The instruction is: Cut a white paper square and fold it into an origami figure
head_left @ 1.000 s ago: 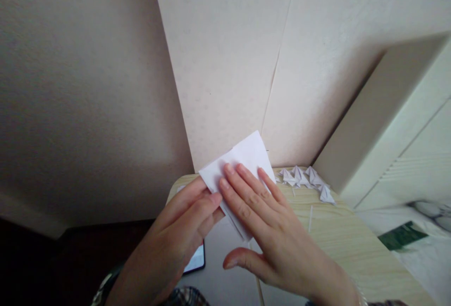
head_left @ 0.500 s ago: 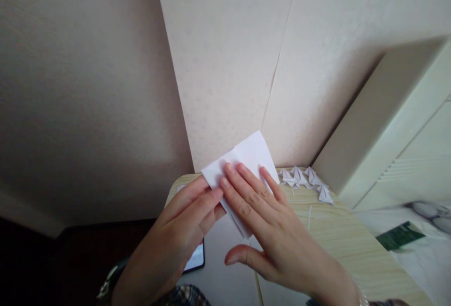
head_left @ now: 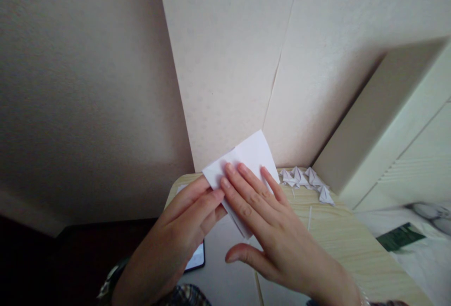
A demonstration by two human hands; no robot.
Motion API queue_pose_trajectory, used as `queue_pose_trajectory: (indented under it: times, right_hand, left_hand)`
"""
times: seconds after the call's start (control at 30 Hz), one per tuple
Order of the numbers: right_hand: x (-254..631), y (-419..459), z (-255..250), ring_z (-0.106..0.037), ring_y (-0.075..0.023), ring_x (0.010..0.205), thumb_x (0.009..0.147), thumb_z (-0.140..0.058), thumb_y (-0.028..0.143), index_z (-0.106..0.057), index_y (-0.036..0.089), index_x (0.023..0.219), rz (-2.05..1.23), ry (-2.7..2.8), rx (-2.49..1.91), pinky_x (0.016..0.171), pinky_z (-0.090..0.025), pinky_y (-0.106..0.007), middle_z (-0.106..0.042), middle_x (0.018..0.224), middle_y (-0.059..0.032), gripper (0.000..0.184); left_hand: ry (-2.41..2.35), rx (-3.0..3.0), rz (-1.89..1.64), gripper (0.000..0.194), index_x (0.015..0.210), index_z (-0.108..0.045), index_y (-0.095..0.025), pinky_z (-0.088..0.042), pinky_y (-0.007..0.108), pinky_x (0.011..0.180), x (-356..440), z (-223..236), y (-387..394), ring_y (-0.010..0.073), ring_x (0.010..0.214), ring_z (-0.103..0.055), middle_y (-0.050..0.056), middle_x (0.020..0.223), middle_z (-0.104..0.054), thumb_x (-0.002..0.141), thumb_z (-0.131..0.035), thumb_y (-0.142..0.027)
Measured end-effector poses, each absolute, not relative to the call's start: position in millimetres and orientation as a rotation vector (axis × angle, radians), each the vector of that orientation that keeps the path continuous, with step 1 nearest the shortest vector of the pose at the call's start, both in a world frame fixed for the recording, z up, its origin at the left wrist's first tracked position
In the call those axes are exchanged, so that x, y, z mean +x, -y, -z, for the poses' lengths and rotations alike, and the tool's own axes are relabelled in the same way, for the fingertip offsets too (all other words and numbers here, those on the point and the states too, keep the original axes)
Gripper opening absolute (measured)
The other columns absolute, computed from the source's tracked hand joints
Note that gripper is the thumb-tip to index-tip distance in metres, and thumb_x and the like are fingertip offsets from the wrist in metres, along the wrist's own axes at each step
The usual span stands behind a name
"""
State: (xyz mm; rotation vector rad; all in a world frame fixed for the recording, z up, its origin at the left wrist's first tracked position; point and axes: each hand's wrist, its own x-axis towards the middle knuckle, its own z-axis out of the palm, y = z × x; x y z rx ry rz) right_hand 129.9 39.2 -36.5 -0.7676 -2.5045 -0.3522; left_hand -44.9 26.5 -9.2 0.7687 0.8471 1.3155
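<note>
A folded square of white paper is held up above the table, tilted with one corner toward the wall. My left hand pinches its left corner, thumb on top and fingers underneath. Across the paper's upper face lies my right hand, its fingers stretched out flat and its thumb sticking out to the side. Layers of the fold show along the lower edge, beside my right index finger. Much of the paper's middle is hidden under the right fingers.
On the wooden table, several small folded paper pieces stand by the wall. A thin white strip lies nearer. A phone is partly under my left arm, beside white sheets. A pale cabinet rises at right.
Almost nothing differs. Both hands keep the same hold on the paper, and the whole view has shifted very slightly.
</note>
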Motion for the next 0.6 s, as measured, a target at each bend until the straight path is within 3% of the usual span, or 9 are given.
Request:
queue_pose_trajectory:
  times: [0.2,0.4,0.6]
  right_hand:
    - [128.3,-39.0,36.3,0.005,-0.0163,0.156,0.098,-0.045,0.053,-0.015,0.011,0.158,0.348,2.495,-0.770,0.127,0.006,-0.042,-0.008,0.169,-0.0021,0.080]
    - [128.0,-38.9,34.6,0.004,-0.0173,0.156,0.098,-0.044,0.053,-0.017,0.011,0.158,0.345,2.504,-0.761,0.127,-0.008,-0.050,-0.019,0.167,-0.0071,0.078]
    - [127.4,-39.1,36.0,0.005,-0.0165,0.156,0.098,-0.044,0.054,-0.015,0.012,0.159,0.358,2.499,-0.769,0.127,0.003,-0.045,-0.007,0.169,-0.0022,0.079]
  left_hand:
    - [-0.893,0.729,-1.326,0.005,0.080,-0.081,-0.024,-0.054,0.039,0.102,-42.0,5.0,-24.2,0.0298,0.121,-0.066,0.004,0.105,-0.081,0.079,-0.077,-0.021]
    - [-0.927,0.711,-1.318,0.006,0.081,-0.081,-0.023,-0.053,0.038,0.104,-43.1,3.5,-23.4,0.0304,0.124,-0.064,0.005,0.108,-0.080,0.079,-0.075,-0.022]
    - [-0.927,0.712,-1.325,0.009,0.083,-0.081,-0.024,-0.047,0.042,0.109,-42.6,2.9,-21.6,0.0308,0.128,-0.060,0.005,0.112,-0.079,0.081,-0.073,-0.021]
